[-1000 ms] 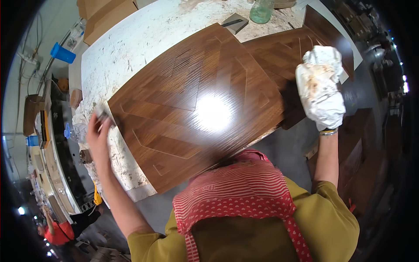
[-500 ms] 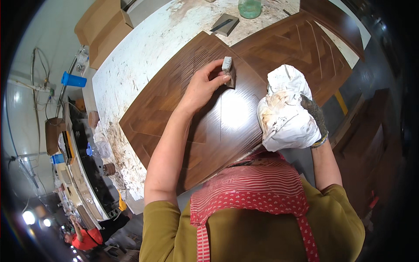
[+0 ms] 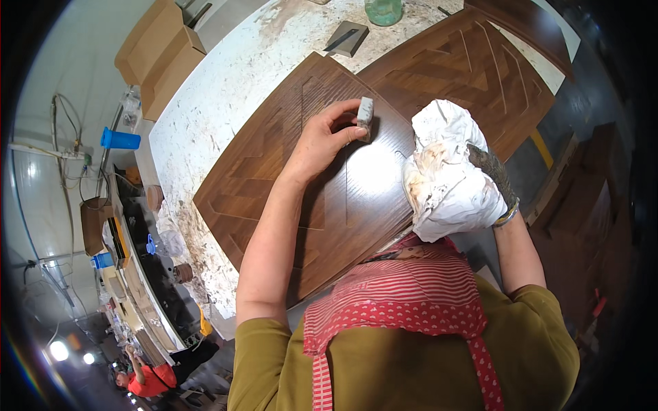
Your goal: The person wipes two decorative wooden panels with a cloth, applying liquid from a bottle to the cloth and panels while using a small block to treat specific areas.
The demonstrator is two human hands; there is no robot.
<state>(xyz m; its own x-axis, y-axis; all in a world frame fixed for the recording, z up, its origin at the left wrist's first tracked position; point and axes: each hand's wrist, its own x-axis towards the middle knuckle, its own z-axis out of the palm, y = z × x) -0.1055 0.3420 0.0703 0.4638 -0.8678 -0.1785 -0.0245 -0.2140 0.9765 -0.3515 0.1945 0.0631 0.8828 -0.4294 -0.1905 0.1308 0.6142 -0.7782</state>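
1. On the dark wood panel [image 3: 343, 205] lying across the near edge of the counter [image 3: 226, 103], a small grey block [image 3: 365, 118] stands on end, roughly at the panel's middle.
2. The left hand [image 3: 322, 140] holds the block; its grip is narrow, thumb and fingertips pinching the block against the panel surface.
3. The right hand [image 3: 497, 181], gloved, has its grip closed around a bundled white rag [image 3: 445, 175] with brownish stains. The rag is held above the panel's near right edge; whether it touches the wood cannot be told.
4. The panel shows grooved chevron lines and a bright glare spot just beside the rag.
5. A second dark panel [image 3: 473, 75] of the same pattern lies beyond it, toward the counter's far right corner.
6. Near the far edge lie a flat grey scraper [image 3: 348, 38] and a green glass jar [image 3: 384, 10].
7. Cardboard boxes [image 3: 161, 55] stand off the far left corner.
8. The counter top is white and heavily smeared.
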